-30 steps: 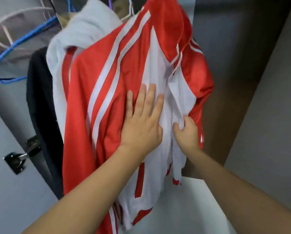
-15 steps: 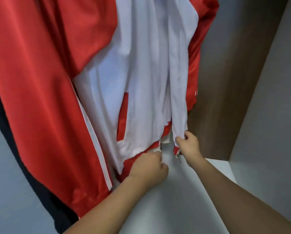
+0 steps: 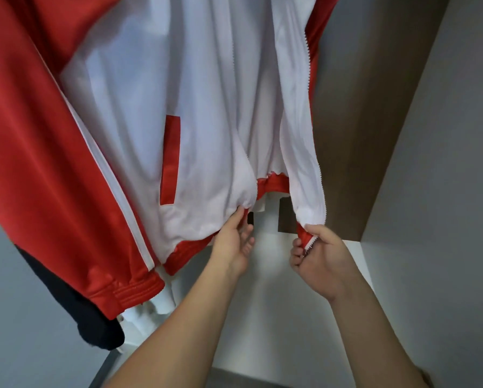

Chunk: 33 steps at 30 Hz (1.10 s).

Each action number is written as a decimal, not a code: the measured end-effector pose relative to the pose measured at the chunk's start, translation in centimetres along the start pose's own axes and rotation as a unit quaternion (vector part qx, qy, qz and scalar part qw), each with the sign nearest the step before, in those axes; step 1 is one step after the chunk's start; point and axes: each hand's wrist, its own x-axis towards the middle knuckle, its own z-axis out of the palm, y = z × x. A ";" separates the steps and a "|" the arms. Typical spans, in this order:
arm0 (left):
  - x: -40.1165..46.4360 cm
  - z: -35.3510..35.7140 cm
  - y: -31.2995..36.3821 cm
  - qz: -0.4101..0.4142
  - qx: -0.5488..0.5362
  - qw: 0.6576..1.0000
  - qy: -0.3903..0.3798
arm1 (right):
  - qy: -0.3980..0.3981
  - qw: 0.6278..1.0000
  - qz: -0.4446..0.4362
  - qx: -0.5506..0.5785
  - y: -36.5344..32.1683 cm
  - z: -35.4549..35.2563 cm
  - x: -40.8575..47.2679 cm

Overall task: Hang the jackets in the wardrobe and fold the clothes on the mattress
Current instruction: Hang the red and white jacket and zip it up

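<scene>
The red and white jacket (image 3: 150, 107) runs off the top and left edges of the frame, its collar, shoulders and hanger out of sight. At lower left, a dark garment (image 3: 75, 312) shows only as a strip behind the red sleeve. Curled fingers of the right hand (image 3: 322, 257) hide the zipper's bottom end.

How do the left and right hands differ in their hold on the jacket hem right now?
The left hand is loosely open, fingertips pinching the gathered hem of the left front panel. The right hand is curled tight around the right front panel at its zipper corner. Both grip the hanging jacket's bottom edge, apart from each other.
</scene>
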 end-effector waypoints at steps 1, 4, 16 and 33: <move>-0.5 -0.1 0.1 0.009 0.006 1.000 -0.007 | -0.025 0.998 0.008 0.050 0.1 -0.2 -0.7; -3.1 -1.6 0.9 0.035 -0.007 0.996 -0.080 | -0.050 0.991 0.018 0.125 1.1 0.4 -1.9; -8.9 -5.3 6.4 0.173 0.159 0.932 -0.276 | -0.117 0.991 0.018 0.066 3.7 3.2 -1.5; -8.9 -5.8 5.7 0.247 0.208 0.936 -0.142 | -0.184 0.950 -0.026 -0.252 3.6 3.8 -2.0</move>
